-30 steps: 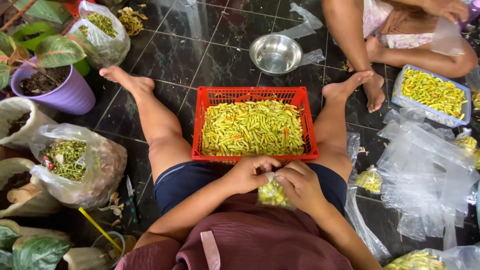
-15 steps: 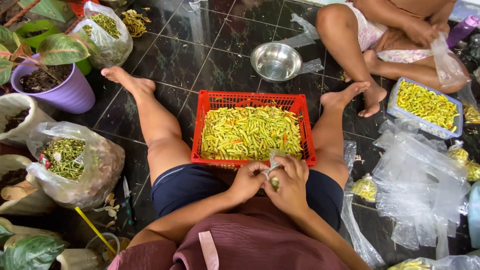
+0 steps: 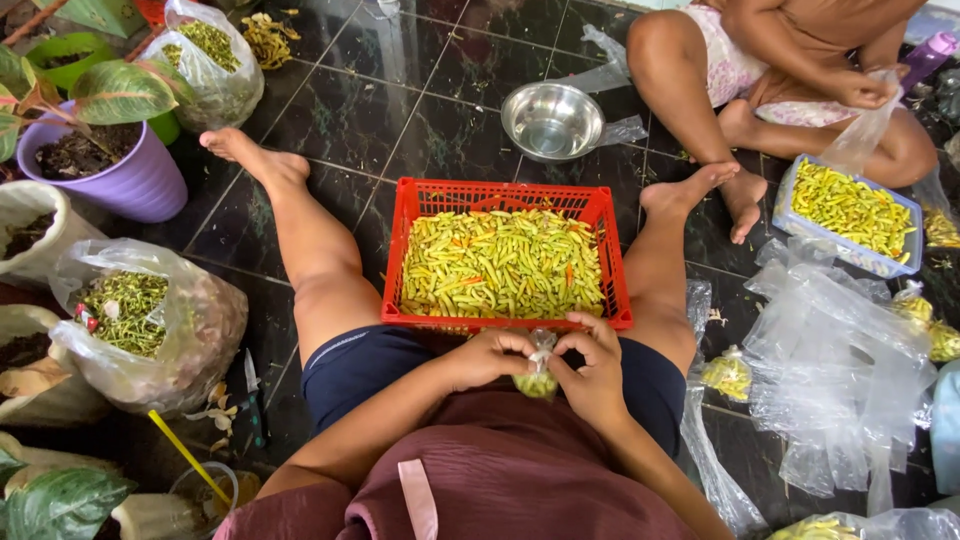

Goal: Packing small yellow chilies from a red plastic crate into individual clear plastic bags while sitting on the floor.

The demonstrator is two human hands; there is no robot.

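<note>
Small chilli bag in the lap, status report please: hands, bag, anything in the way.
Left hand and right hand pinching neck of small chilli bag. Bag over lap, chillies inside. Red basket just ahead, not touching.

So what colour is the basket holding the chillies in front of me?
Red basket, seen best in the head view.

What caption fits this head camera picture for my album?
Both hands, left hand and right hand, pinch a small bag of chillies beside a red basket.
</note>
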